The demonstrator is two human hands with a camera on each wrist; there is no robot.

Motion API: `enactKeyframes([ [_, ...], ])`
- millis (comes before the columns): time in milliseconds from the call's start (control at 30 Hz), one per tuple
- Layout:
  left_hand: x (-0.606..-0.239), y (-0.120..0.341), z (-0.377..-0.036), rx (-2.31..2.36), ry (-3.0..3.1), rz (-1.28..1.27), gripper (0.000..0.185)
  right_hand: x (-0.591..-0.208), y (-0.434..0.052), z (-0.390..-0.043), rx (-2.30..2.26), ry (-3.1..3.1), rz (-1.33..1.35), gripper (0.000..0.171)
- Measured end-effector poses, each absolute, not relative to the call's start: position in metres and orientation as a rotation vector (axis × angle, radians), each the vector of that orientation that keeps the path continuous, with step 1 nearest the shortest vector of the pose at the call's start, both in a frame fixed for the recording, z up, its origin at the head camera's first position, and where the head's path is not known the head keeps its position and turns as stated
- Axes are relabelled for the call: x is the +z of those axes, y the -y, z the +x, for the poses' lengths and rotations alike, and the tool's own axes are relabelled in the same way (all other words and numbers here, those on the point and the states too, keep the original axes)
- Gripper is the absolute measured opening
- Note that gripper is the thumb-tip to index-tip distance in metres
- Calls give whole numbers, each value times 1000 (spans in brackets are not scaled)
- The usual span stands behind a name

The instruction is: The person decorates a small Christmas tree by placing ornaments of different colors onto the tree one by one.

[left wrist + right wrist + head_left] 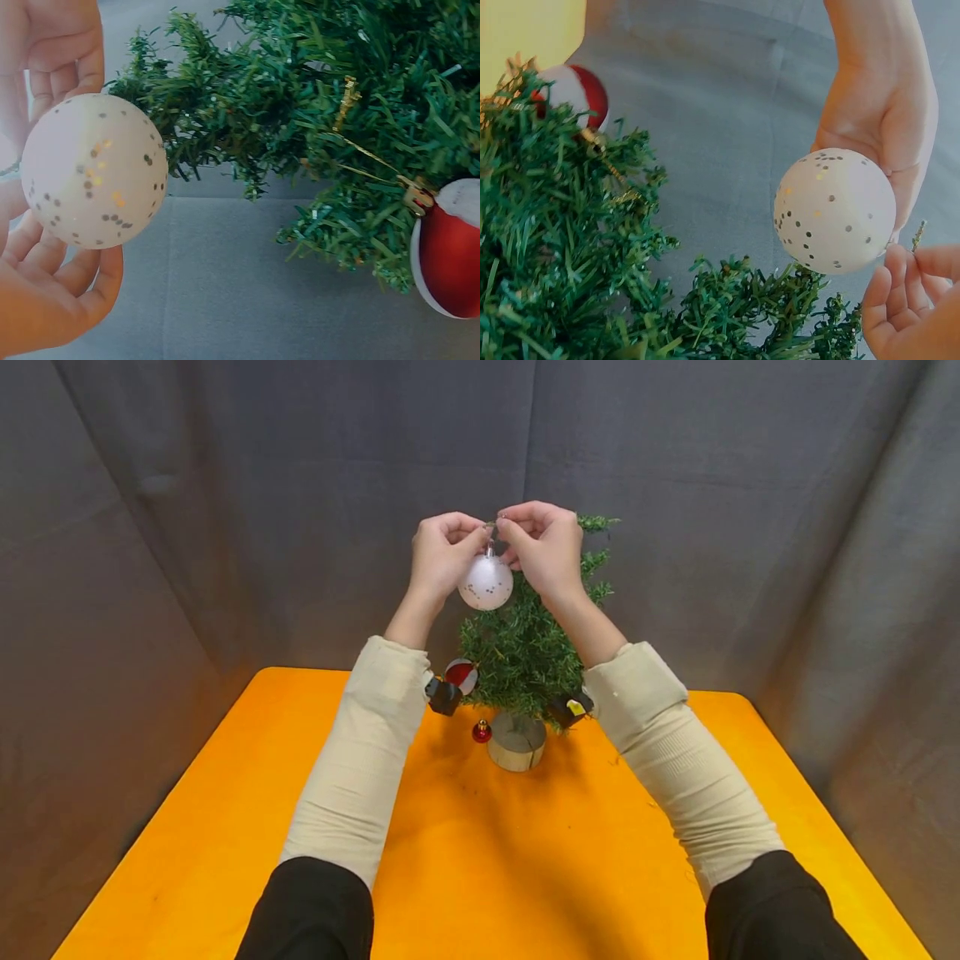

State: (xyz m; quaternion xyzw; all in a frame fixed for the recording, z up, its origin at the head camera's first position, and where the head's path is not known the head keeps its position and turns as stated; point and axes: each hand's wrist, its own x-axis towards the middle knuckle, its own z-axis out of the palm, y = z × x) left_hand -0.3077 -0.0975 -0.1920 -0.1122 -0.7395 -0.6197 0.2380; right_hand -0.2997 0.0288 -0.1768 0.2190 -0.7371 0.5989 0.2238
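A white Christmas bauble [486, 583] with gold and dark dots hangs between my two raised hands, in front of the small artificial tree's [525, 647] upper part. My left hand [441, 558] pinches the bauble's thin hanging cord just above the silver cap. On the other side, my right hand [551, 547] pinches the cord too, with a short tufted end [919, 235] sticking up at its fingertips. Seen from the left wrist, the bauble [94, 171] covers part of the fingers of both hands.
A red and white bauble [461, 676] hangs low on the tree's left side by a gold cord [367, 154]. Below it is a small red bauble [482, 732] beside the wooden trunk base [517, 743]. Grey curtains [337, 527] enclose the orange table [480, 877].
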Motion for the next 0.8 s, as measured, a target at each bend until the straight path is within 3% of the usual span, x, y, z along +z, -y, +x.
enactKeyframes([
  [267, -200, 98, -310, -1676, 2071, -297, 18, -184, -30, -299, 1367, 2138, 667, 16],
  [800, -206, 98, -305, -1814, 1980, -423, 16, -187, -37, -300, 1335, 2130, 717, 17],
])
